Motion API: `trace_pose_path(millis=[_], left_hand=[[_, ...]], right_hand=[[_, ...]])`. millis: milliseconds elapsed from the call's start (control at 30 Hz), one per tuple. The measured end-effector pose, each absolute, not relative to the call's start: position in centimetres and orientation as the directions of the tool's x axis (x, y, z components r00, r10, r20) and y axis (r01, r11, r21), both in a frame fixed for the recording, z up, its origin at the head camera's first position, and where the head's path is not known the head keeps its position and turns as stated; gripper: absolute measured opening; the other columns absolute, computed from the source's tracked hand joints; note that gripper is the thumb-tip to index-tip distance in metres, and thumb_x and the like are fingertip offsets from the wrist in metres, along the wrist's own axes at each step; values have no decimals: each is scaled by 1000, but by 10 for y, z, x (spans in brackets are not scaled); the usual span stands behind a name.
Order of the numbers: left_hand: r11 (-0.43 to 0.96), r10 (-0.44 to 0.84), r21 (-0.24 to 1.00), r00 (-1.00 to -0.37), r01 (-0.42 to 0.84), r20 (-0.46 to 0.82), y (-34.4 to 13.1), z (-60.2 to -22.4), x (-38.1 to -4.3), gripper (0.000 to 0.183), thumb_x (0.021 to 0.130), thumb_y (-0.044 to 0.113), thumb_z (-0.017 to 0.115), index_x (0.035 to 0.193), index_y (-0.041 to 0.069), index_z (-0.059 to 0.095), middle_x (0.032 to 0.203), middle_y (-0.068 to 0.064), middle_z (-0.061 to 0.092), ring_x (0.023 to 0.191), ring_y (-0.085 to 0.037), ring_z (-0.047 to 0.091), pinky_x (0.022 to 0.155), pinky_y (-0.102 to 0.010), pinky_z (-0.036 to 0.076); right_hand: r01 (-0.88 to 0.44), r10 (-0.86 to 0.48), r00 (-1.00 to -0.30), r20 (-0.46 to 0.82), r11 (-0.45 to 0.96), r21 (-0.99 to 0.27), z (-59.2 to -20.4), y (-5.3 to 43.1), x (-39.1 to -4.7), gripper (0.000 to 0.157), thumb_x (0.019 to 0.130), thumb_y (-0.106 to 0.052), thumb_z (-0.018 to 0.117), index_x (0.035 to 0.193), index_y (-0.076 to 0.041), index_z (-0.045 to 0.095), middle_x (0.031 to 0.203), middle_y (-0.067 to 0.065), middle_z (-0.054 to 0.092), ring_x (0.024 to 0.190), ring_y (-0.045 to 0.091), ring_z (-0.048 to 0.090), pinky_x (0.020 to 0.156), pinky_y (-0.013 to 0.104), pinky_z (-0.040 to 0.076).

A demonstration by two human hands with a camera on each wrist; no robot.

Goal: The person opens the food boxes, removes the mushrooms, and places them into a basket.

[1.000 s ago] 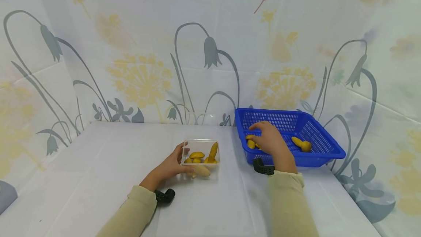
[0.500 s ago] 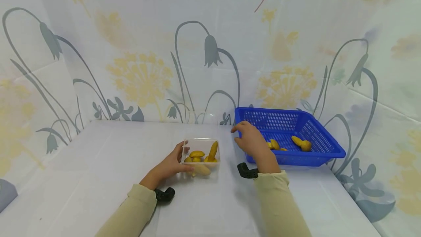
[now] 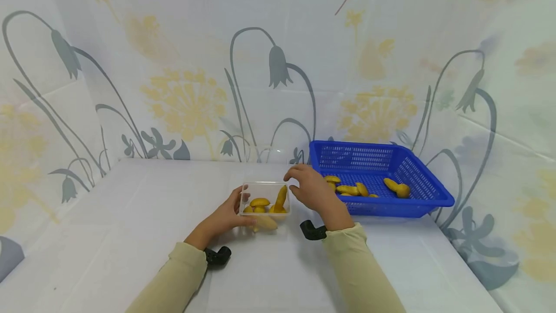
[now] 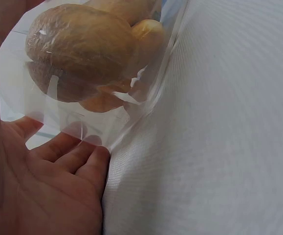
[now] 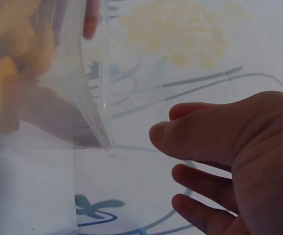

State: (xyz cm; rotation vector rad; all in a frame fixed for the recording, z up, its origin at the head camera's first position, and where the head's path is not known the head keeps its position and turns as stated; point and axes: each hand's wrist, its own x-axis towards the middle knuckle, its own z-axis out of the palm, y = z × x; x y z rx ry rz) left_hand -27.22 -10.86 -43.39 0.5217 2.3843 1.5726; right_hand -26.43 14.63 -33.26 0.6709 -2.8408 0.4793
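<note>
A clear plastic box (image 3: 265, 186) stands on the white table with several yellow mushrooms (image 3: 259, 202) inside. Its transparent lid (image 3: 266, 150) is raised at the back. My left hand (image 3: 223, 215) grips the box's left side, thumb at the front and fingers round the far side. Through the wall in the left wrist view, a rounded mushroom cap (image 4: 82, 49) shows close to the fingertips. My right hand (image 3: 312, 190) is just right of the box, fingers loosely bent. Nothing is between its thumb (image 5: 190, 137) and fingers in the right wrist view.
A blue plastic basket (image 3: 423, 211) stands to the right, near the patterned backdrop. Several yellow mushrooms (image 3: 347, 190) lie at its left, and another mushroom (image 3: 397, 188) lies further right in it. My right forearm (image 3: 358, 264) reaches across in front of the basket.
My right hand has come out of the blue basket and moved left to the box, uncovering the mushrooms at the basket's left. The left hand and the box have stayed in place.
</note>
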Motion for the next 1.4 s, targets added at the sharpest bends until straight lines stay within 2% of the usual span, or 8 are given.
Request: trace_pose_path(millis=[100, 300, 467, 700, 1000, 1133, 1400], left_hand=[[362, 416, 917, -910, 165, 0, -109, -433, -275, 107, 77, 34, 82, 155, 18, 11, 158, -16, 27, 149, -30, 21, 120, -51, 22], [368, 424, 913, -906, 173, 1, -109, -432, -273, 106, 78, 37, 81, 155, 18, 10, 159, -16, 27, 149, -31, 22, 119, -51, 22], [377, 415, 911, -910, 170, -2, -110, -436, -272, 106, 78, 38, 80, 155, 19, 10, 159, -16, 26, 149, -30, 21, 119, -51, 23], [372, 420, 910, -907, 182, 10, -110, -437, -274, 105, 78, 36, 80, 155, 19, 10, 159, -16, 27, 149, -30, 20, 119, -51, 23], [363, 427, 914, -904, 182, 10, -109, -436, -273, 105, 79, 32, 80, 155, 17, 10, 158, -17, 27, 149, -31, 22, 119, -52, 23], [356, 431, 915, -902, 190, 20, -109, -436, -273, 105, 79, 33, 80, 155, 17, 10, 158, -17, 27, 149, -32, 22, 119, -53, 23], [359, 438, 912, -898, 200, 25, -110, -436, -272, 107, 78, 34, 80, 155, 16, 9, 158, -17, 27, 149, -31, 21, 119, -52, 22]], right_hand=[[-520, -475, -852, 219, 817, -249, -333, 140, -267, 19, 92, -9, 64, 109, -16, 69, 127, 4, 62, 118, 25, 58, 101, 41, 50], [-562, -561, -826, 51, 816, -137, -333, 123, -274, 24, 93, -9, 61, 113, -19, 70, 124, -3, 64, 112, 18, 59, 99, 35, 51], [-584, -587, -807, -70, 810, -51, -326, 113, -277, 25, 91, -9, 65, 114, -17, 71, 120, -2, 66, 107, 17, 60, 98, 33, 51], [-564, -554, -807, -205, 826, -16, -320, 105, -280, 26, 87, -12, 71, 113, -15, 73, 112, 1, 70, 96, 15, 62, 94, 31, 53], [-570, -543, -802, -249, 820, 44, -318, 102, -279, 23, 89, -12, 69, 111, -14, 73, 107, -1, 71, 96, 15, 62, 93, 31, 53], [-594, -558, -790, -253, 799, 93, -320, 101, -281, 20, 89, -13, 69, 108, -15, 74, 104, -1, 71, 91, 14, 60, 91, 30, 53], [-651, -601, -755, -263, 734, 192, -329, 97, -285, 7, 89, -17, 70, 91, -18, 77, 78, -6, 66, 72, 13, 55, 73, 23, 54]])
